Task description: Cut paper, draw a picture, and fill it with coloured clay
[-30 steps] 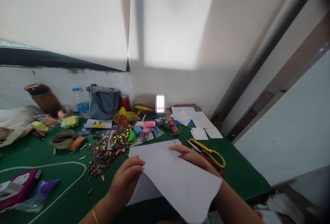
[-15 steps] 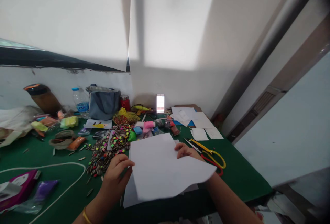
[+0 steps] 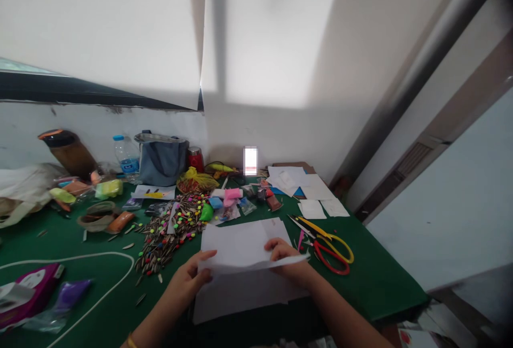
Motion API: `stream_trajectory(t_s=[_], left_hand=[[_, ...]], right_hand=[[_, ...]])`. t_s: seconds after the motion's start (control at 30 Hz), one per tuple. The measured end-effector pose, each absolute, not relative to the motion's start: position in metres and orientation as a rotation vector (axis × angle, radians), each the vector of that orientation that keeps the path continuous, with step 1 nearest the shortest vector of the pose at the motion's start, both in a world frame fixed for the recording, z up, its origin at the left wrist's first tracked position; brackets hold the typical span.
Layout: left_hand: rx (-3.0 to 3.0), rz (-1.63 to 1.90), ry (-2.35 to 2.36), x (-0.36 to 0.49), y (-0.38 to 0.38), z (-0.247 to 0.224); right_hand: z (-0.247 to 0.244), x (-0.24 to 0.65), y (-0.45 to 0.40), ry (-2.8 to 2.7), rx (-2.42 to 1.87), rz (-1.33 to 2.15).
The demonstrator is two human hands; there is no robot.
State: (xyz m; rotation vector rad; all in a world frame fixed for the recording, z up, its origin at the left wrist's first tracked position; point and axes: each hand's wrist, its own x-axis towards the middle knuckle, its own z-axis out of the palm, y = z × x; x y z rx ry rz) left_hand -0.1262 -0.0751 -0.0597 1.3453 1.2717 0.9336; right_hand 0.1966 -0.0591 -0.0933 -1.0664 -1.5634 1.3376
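Note:
A white sheet of paper (image 3: 240, 263) is held in front of me, nearly edge-on and slightly bent, its right corner curling out past my fingers. At its left edge, my left hand (image 3: 189, 279) grips it between thumb and fingers. Curled around the right part is my right hand (image 3: 289, 263), some fingertips hidden by the sheet. More white paper (image 3: 230, 302) lies beneath it on the green table. Scissors with yellow and red handles (image 3: 326, 246) rest open to the right of my right hand.
A pile of sunflower seeds with coloured beads (image 3: 172, 236) spreads beyond my left hand. Packets of coloured clay (image 3: 230, 195) lie behind the paper. Farther back stand a blue bag (image 3: 163, 162), a water bottle (image 3: 127, 161) and a red can (image 3: 195, 160). A white cable (image 3: 108, 289) curves at left.
The sheet has tilted from broad face showing to almost edge-on and come lower. Both hands have shifted slightly down, still gripping it, and the papers underneath show more.

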Motion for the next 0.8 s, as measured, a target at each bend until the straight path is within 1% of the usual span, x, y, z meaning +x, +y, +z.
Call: stream_trajectory(t_s=[0.1, 0.2, 0.3, 0.47, 0.57, 0.7, 0.8], left_hand=[[1.175, 0.954, 1.184, -0.122, -0.076, -0.061], [1.079, 1.006, 1.237, -0.122, -0.080, -0.061], [1.033, 1.015, 1.264, -0.123, -0.084, -0.062], [1.016, 1.027, 1.243, -0.121, -0.087, -0.064], [1.012, 1.049, 1.214, -0.117, -0.086, -0.066], [0.965, 1.116, 1.253, -0.115, -0.080, -0.069], [0.888, 1.102, 1.311, -0.118, -0.074, -0.071]], right_hand=[[-0.084, 0.196, -0.061, -1.666, -1.061, 1.361], [-0.079, 0.194, -0.061, -1.595, -0.949, 1.463], [-0.082, 0.188, -0.057, -1.481, -0.888, 1.440], [-0.092, 0.181, -0.048, -1.180, -0.979, 1.528], [-0.092, 0.178, -0.044, -1.100, -1.047, 1.505], [-0.092, 0.170, -0.042, -1.153, -1.049, 1.526], [-0.098, 0.165, -0.046, -1.291, -1.083, 1.415]])
